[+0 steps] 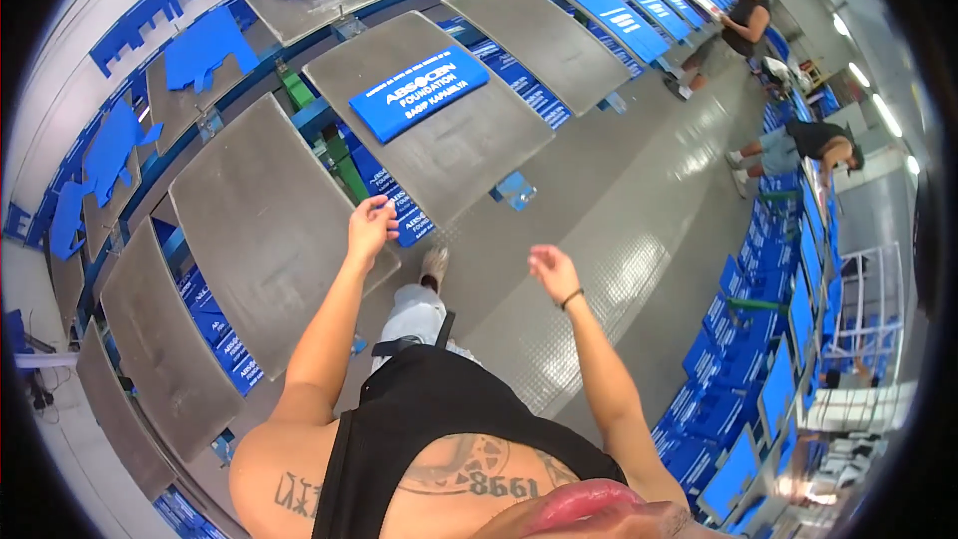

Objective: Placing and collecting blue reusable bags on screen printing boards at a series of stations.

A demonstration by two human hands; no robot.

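My left hand [371, 230] is held in the air beside the edge of a grey flat board [264, 230]. Its fingers are apart and hold nothing. My right hand [554, 274], with a dark band at the wrist, hangs over the walkway, its fingers loosely bent and nothing in them. Ahead of my hands, a blue rectangular piece with white print [419, 95] lies flat on another grey board [349, 60]; neither hand touches it. Between these boards, blue printed pieces [404, 210] show at a lower level.
More grey boards [544, 40] line the left row, some with loose blue sheets [205, 50] on them. A grey floor walkway [619, 190] runs to the right. Along the far right are stacked blue pieces [718, 339]. Two people [743, 25] work farther off beside the rows.
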